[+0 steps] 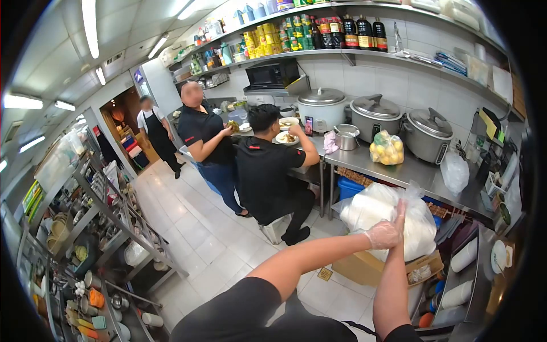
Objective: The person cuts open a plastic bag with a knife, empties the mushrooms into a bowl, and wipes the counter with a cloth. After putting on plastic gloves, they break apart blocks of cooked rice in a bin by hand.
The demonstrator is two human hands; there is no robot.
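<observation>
A large clear plastic bag (424,231) stuffed with white contents hangs in front of me at the right, below the steel counter's edge. My left hand (383,234), in a thin clear glove, is closed on the bag's lower left side. Reaching straight up, my right hand (401,212) grips the bag's gathered top with its fingers pointing upward. Both arms are bare below black sleeves.
A steel counter (416,174) carries three rice cookers (376,117) and a bag of yellow fruit (387,149). One person sits eating (268,171), another stands beside (206,137), a third by the doorway (155,130). A cardboard box (364,269) lies below; wire racks (85,228) line the left.
</observation>
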